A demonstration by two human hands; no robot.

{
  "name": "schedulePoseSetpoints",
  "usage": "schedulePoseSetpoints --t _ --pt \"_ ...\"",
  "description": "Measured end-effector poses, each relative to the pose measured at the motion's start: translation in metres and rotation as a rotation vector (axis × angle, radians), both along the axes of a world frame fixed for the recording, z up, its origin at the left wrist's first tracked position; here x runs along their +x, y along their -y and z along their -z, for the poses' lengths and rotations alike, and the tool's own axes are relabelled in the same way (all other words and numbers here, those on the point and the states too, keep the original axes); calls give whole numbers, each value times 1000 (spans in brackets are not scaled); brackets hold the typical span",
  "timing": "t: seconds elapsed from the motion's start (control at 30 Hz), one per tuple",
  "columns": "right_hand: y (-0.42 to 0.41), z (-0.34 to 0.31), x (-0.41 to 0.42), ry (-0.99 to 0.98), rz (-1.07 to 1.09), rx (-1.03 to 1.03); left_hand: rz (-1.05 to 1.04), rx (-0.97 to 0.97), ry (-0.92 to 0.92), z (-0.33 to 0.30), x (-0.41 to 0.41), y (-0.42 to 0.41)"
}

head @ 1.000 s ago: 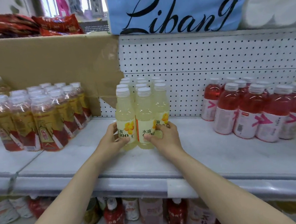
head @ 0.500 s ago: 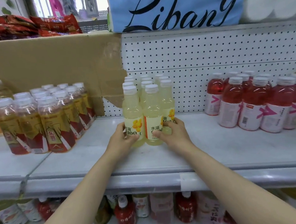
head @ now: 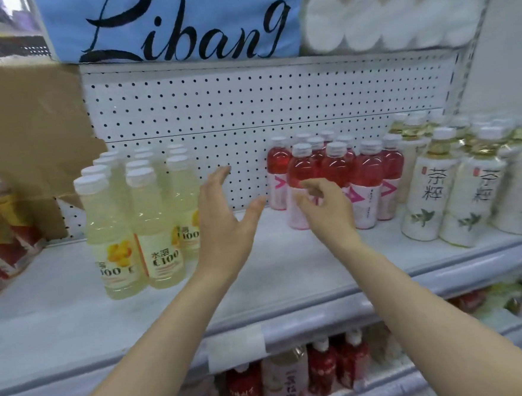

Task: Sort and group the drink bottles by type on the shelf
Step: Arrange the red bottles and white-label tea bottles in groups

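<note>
Both hands hold nothing: the left hand (head: pixel 224 219) is spread wide, the right hand (head: pixel 325 205) loosely curled before the red bottles (head: pixel 335 174) (about nine, mid-shelf). Full and likely heavy, with slick rigid plastic, they are best gripped at the labelled waist; yellow bottles (head: pixel 137 212) number roughly eleven

I see a cluster of pale yellow plastic bottles with white caps (head: pixel 138 225) standing upright in rows at the left of the white metal shelf (head: pixel 289 267). Well apart to the right, red clear-plastic bottles with white-and-pink labels (head: pixel 335 177) stand grouped against the back panel, and just beside them stand white-wrapped tea bottles with green leaf prints (head: pixel 457 193).
</note>
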State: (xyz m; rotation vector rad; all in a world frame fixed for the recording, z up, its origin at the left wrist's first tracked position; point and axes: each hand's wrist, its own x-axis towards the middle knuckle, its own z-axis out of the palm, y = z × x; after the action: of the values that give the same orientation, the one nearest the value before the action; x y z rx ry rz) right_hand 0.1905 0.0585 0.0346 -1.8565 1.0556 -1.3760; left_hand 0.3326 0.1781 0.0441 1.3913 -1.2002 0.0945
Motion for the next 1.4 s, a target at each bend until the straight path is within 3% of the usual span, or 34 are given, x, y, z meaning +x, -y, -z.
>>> schedulePoseSetpoints --t 0.2,0.37,0.77,0.97,1.27,1.4 --pt "62 1 -77 -7 328 -218 225 324 -323 -3 -51 108" --pt "87 8 -100 -76 185 -96 218 302 -479 12 -53 158" --pt "111 16 -112 -204 217 -71 112 356 -562 8 -28 184" --pt "109 30 -125 -128 75 -155 114 388 -543 7 -20 190" --pt "109 40 -125 26 -126 -28 81 389 -552 6 -22 190" --pt "107 42 -129 23 -145 7 -129 256 -514 6 -45 184"
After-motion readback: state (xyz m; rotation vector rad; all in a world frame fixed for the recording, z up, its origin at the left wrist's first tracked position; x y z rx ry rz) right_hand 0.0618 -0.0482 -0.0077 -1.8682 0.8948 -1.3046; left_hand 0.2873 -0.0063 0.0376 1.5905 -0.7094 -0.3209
